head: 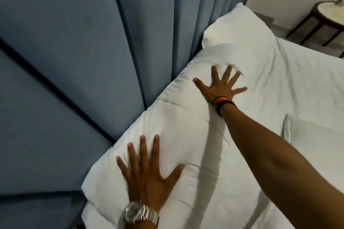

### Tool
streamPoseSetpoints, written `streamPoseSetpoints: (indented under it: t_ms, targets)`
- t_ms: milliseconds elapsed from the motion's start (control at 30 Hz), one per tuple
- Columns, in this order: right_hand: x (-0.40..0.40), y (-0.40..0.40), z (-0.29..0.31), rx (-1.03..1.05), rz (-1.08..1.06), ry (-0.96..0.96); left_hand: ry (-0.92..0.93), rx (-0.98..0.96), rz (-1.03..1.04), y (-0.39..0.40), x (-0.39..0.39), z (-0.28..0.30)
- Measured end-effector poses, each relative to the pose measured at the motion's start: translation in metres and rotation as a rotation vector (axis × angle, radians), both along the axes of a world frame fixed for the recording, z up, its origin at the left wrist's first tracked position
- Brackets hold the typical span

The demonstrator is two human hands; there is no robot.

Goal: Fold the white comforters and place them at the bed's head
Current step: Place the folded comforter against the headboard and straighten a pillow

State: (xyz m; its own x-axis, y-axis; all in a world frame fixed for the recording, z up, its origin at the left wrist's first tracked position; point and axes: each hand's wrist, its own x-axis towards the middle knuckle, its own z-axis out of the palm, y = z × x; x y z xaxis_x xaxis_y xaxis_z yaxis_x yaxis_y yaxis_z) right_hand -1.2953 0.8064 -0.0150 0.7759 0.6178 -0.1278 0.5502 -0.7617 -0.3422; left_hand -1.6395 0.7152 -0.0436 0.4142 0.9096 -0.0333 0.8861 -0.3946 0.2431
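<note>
No text, label, brand, number or sign can be read anywhere. The dial of the metal wristwatch [134,212] is too blurred to make out any marking.

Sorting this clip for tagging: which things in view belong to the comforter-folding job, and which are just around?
Job:
folded white comforter
left hand, flat on it
right hand, flat on it
blue padded headboard

Just around:
white pillow
round side table
wristwatch
striped wristband
</note>
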Motion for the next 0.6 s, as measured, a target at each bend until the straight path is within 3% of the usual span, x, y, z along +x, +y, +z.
streamPoseSetpoints:
  t_ms: [233, 400, 600]
  targets:
    - [0.012, -0.005, -0.103, -0.113, -0.011, -0.023, 0.013, -0.079, -0.072, 0.014, 0.018, -0.087]
    - [0.015, -0.007, -0.077, -0.132, 0.059, 0.067, 0.046, -0.091, -0.073, 0.013, 0.011, -0.081]
    - [-0.024, -0.110, -0.025, 0.037, 0.057, 0.152, 0.064, -0.108, 0.002, -0.022, -0.010, -0.015]
